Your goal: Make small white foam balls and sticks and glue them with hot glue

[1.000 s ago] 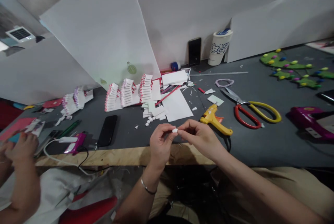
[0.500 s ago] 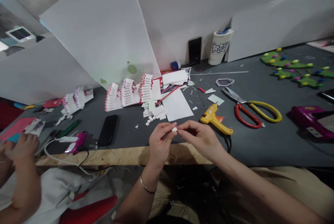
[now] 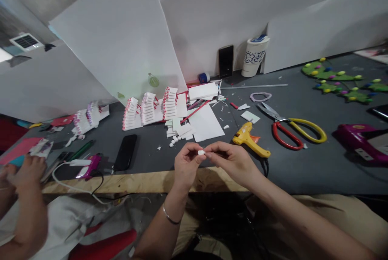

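Note:
A small white piece (image 3: pixel 201 153), perhaps rolled foam or paper, is pinched between the fingertips of both hands above the table's front edge. My left hand (image 3: pixel 185 167) grips it from the left, thumb against forefinger. From the right, my right hand (image 3: pixel 235 161) closes its fingertips on the same piece. Just beyond lie several small white rolls (image 3: pixel 175 140) beside a stack of white strips (image 3: pixel 183 130). A yellow hot glue gun (image 3: pixel 250 138) rests right of my hands, and scissors (image 3: pixel 283 122) with red and yellow handles lie farther right.
Cards with rows of red-tipped white pieces (image 3: pixel 145 108) stand by a leaning white board (image 3: pixel 121 29). A black phone (image 3: pixel 125 153) lies at left. A paper cup (image 3: pixel 254 56) is at the back. Green felt pieces (image 3: pixel 336 76) lie right. A co-worker's hand (image 3: pixel 28 171) works far left.
The white piece has turned slightly between my fingertips and shows more of its side. Both hands stay almost in place. The view has shifted a little.

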Demonstrator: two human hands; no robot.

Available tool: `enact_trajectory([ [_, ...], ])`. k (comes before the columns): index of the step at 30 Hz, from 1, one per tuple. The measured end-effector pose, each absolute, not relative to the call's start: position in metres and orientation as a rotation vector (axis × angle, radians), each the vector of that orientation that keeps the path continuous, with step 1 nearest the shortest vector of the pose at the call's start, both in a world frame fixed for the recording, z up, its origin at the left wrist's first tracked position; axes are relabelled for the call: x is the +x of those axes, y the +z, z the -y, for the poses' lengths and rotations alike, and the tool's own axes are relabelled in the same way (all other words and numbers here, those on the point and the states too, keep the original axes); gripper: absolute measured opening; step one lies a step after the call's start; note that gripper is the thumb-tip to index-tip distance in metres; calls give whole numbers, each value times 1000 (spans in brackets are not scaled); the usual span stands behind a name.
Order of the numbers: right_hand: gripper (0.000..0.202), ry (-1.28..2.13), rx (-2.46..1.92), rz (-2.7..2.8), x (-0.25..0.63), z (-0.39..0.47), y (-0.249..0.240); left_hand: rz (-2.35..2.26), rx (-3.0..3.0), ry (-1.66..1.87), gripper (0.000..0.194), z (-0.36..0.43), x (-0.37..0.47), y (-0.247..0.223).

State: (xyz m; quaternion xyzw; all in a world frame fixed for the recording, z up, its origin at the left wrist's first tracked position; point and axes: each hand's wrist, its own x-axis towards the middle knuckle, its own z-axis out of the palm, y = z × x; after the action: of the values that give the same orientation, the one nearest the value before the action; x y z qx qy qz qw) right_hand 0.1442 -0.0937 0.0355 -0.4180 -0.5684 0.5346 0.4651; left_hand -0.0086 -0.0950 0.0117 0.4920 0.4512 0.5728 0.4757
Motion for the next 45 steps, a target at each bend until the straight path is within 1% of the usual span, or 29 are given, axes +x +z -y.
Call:
enact_trajectory([
  [4, 18, 1353, -994, 1446, 146, 94, 36, -974, 1061, 1302, 40, 95, -9, 19],
  [10, 14, 1368, -982, 1475, 146, 95, 34, -807, 1008, 1163, 46, 94, -12, 27],
  [19, 13, 1289, -993, 1532, 146, 94, 34, -793, 1057, 1138, 40, 95, -17, 29],
  [22, 12, 1132, -1013, 1613, 147, 92, 31, -909, 1099, 1196, 34, 96, -21, 29],
  [25, 10, 833, -968, 1767, 148, 91, 26, -1041, 1105, 1168, 30, 96, -22, 31],
  [29, 12, 471, -857, 1896, 148, 89, 23, -1163, 1091, 1077, 28, 97, -21, 35],
  [34, 13, 275, -815, 1920, 148, 89, 25, -1191, 1031, 1105, 27, 99, -16, 35],
  [37, 14, 305, -803, 1892, 147, 90, 24, -1162, 988, 1165, 26, 99, -12, 32],
  [39, 14, 410, -823, 1838, 146, 91, 22, -1135, 945, 1238, 26, 99, -8, 30],
  [42, 13, 732, -924, 1667, 144, 94, 22, -1107, 876, 1321, 28, 99, -2, 29],
  [45, 18, 1123, -1022, 1419, 142, 94, 24, -1103, 876, 1382, 26, 99, 2, 26],
])
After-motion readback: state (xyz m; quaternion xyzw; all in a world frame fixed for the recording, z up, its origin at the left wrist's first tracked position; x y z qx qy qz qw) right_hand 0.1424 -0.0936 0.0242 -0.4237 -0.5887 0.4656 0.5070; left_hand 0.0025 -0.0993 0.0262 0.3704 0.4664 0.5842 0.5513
